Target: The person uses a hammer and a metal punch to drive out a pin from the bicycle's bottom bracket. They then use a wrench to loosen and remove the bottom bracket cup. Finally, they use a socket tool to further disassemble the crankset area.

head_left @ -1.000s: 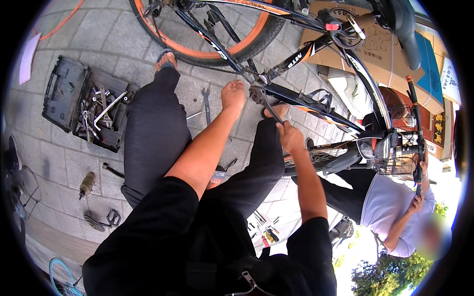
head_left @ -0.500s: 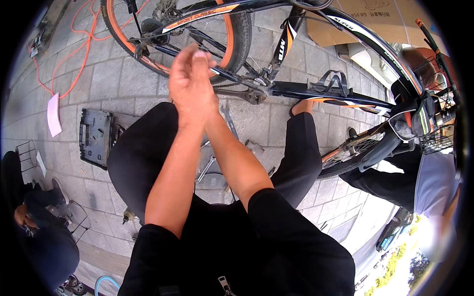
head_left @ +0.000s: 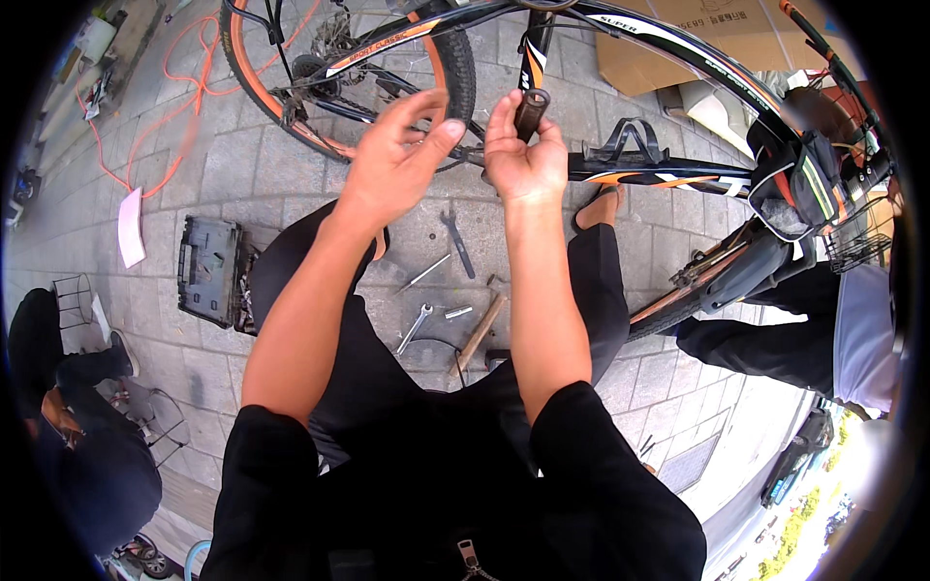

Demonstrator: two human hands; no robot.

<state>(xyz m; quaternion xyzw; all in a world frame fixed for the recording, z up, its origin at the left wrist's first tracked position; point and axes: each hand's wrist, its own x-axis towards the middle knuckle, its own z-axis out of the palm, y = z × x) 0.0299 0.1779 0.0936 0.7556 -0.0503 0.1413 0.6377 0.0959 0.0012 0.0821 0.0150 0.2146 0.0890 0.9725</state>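
My right hand (head_left: 528, 172) is turned palm up, its fingers and thumb curled around a dark, hollow metal cylinder (head_left: 531, 114) whose open end faces up. To its left, my left hand (head_left: 395, 169) has its fingers bent and its thumb apart, with nothing visible in it. Just beyond both hands lies a black bicycle frame (head_left: 693, 173) with orange and white markings; its rear wheel (head_left: 457, 82) has an orange rim. The crank area is partly hidden behind my hands. Below them, a flat wrench (head_left: 457, 247) rests on the paving.
Between my legs lie a thin metal rod (head_left: 423, 274), a spanner (head_left: 415, 329), a small metal cylinder (head_left: 458, 312) and a wooden-handled tool (head_left: 478, 337). A dark tool case (head_left: 208, 276) sits left. People are at the left (head_left: 92, 426) and right (head_left: 760, 351). A cardboard box (head_left: 668, 58) stands behind.
My hands were together, overlapping, over the bicycle's rear part; now they are apart. The right has moved rightward, and the dark cylinder in it now shows.
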